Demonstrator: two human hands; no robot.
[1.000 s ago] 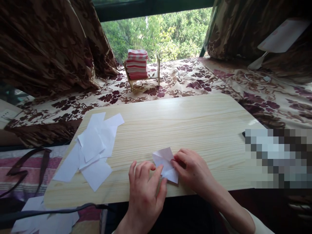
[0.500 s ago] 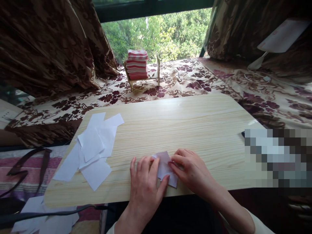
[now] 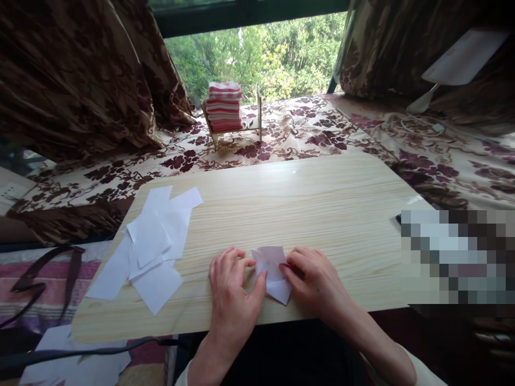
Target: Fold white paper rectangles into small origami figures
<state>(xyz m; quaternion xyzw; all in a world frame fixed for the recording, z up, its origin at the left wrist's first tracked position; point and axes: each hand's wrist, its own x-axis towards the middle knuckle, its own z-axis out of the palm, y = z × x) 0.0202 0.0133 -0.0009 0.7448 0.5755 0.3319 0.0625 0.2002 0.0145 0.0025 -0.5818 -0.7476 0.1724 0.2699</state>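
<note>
A small creased piece of white paper (image 3: pixel 271 268) is on the light wooden table near its front edge, its folds showing as faint lines. My right hand (image 3: pixel 314 276) pinches its right edge between thumb and forefinger. At the left edge, the thumb and forefinger of my left hand (image 3: pixel 235 287) hold the paper, with a gap between the two tips and the other fingers curled. To the left lies a loose pile of white paper pieces (image 3: pixel 148 238), overlapping at odd angles.
More white papers (image 3: pixel 76 359) lie below the table (image 3: pixel 322 203) at lower left, beside a dark strap (image 3: pixel 72 279). Behind, a small wooden stand (image 3: pixel 259 120) holds folded red-and-white cloths (image 3: pixel 224 107). A white lamp (image 3: pixel 462 59) stands at right. A pixelated patch covers the table's right end.
The small paper has turned slightly and shows more of its surface. My left hand has drawn back a little to the left, uncovering its left part. My right hand keeps its pinch.
</note>
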